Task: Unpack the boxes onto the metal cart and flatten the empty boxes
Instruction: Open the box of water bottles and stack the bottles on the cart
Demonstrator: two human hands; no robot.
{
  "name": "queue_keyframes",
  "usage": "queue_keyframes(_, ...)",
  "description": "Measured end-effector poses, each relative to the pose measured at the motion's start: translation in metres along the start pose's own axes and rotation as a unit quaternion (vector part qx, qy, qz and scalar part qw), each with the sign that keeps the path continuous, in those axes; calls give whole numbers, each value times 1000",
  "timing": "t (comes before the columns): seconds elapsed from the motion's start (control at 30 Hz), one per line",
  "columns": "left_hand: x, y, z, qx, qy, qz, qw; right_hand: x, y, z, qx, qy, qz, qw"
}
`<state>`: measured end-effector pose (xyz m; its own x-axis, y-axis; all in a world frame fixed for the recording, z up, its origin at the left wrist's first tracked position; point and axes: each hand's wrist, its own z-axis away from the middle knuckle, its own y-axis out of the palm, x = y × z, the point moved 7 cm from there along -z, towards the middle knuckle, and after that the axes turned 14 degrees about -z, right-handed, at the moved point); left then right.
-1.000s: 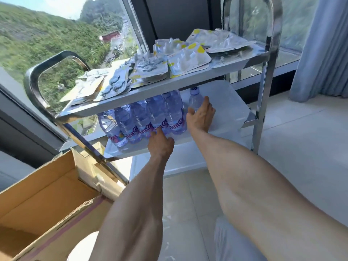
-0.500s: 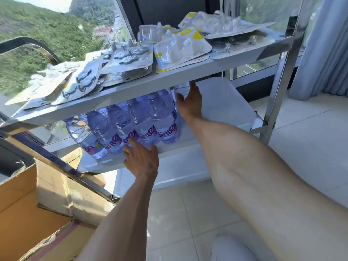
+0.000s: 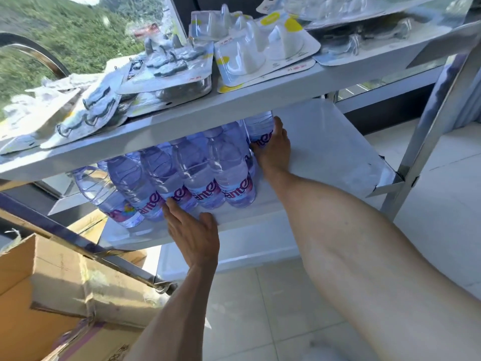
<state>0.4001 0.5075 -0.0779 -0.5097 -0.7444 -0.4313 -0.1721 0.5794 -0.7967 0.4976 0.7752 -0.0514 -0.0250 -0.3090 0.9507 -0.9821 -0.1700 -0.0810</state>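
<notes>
The metal cart (image 3: 260,100) fills the view. Several blister packs (image 3: 260,48) lie on its top shelf. On the shelf below (image 3: 325,152), several clear water bottles (image 3: 197,173) with pink labels stand in rows. My left hand (image 3: 194,230) rests on that shelf's front edge, its straight fingers touching the bases of the front bottles. My right hand (image 3: 273,152) reaches under the top shelf and holds a bottle (image 3: 260,128) at the back right of the group, thumb in front of the label, fingers along its right side.
An open cardboard box (image 3: 52,282) sits on the floor at the lower left, beside the cart's frame bar (image 3: 78,238). The cart's right upright (image 3: 429,126) stands by a curtain. A window lies behind the cart, tiled floor (image 3: 260,308) below.
The view has closed in on the cart. My right hand has reached deeper under the top shelf to the back bottle. My left hand has dropped to the shelf's front edge.
</notes>
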Motion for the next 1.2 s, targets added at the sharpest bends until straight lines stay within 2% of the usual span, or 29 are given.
queue_keyframes(0.17,2,-3,-1,-7,19,-20,1000,-5,9,-30,-11,34,72,997)
queue_keyframes(0.3,2,-2,1,-12,26,-37,999,-6,19,-39,-25,63,59,996)
queue_keyframes(0.43,4,0,0,-14,22,-48,999,-13,22,-45,7,81,94,992)
queue_keyframes(0.57,3,-1,-1,-6,16,-51,999,-13,14,-31,44,92,135,986)
queue_keyframes(0.77,3,-21,2,25,26,-61,997,15,-24,7,26,127,161,978)
queue_keyframes(0.87,5,-42,6,42,35,-74,996,32,-46,39,10,125,161,979)
queue_keyframes(1.03,19,-88,15,69,53,-75,993,65,-78,103,-78,82,113,987)
queue_keyframes(1.13,45,-118,8,61,37,-99,992,91,-75,156,-122,35,90,988)
queue_keyframes(1.2,67,-130,0,58,20,-101,993,110,-55,188,-121,2,72,990)
